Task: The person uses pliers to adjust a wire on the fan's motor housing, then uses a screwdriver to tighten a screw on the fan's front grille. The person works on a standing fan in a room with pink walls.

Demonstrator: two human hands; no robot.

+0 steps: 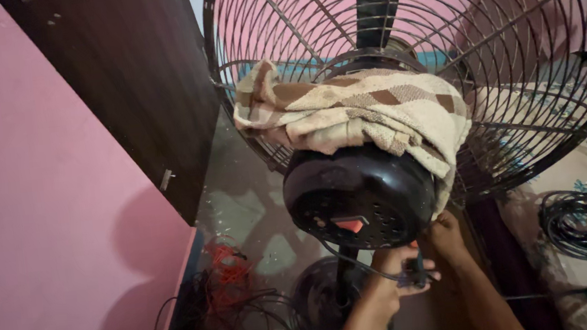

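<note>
A black pedestal fan fills the view, seen from behind. Its round motor housing faces me, and a beige and brown checked towel lies draped over the top of it. The wire grille spreads behind. Below the housing my left hand is closed around a small black plug or switch part on the fan's thin black cord. My right hand reaches up beside it, fingers touching the underside of the housing's right edge. What the right fingers grip is hidden.
A pink wall is at left, a dark wooden panel beside it. Tangled black and orange wires lie on the floor near the fan's round base. A coiled black cable rests on patterned fabric at right.
</note>
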